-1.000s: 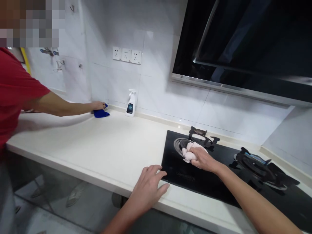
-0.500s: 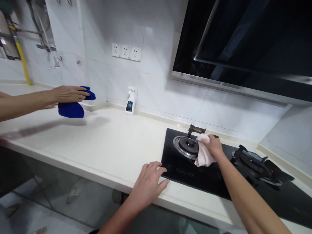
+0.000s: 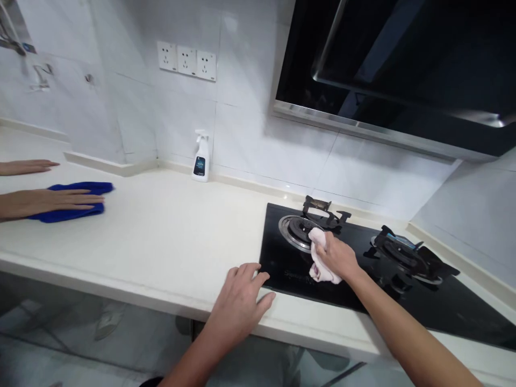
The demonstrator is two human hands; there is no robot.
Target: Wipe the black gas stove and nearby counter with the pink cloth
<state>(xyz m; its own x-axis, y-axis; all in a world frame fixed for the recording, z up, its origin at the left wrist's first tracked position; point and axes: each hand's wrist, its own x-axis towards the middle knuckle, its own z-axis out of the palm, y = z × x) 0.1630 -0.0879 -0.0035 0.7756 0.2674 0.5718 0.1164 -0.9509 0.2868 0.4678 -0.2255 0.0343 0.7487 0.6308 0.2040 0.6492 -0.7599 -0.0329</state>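
Observation:
My right hand (image 3: 336,255) is closed on a crumpled pale pink cloth (image 3: 318,269) and presses it onto the black glass hob (image 3: 355,293), just right of the left burner ring (image 3: 296,231). My left hand (image 3: 239,298) lies flat with fingers spread on the cream countertop (image 3: 169,242), at the hob's front left corner, holding nothing. The left burner's black pan support (image 3: 324,209) sits shifted behind its ring.
A co-worker's hand (image 3: 60,200) lies flat on a blue cloth (image 3: 76,207) at the far left of the counter; a second hand (image 3: 30,165) rests behind it. A white spray bottle (image 3: 200,157) stands by the tiled wall. The right burner (image 3: 403,255) and range hood (image 3: 395,75) are on the right.
My right hand drew the pink cloth back from the pan support toward the front of the left burner. The co-worker's blue cloth came down flat onto the counter. The view shifted right.

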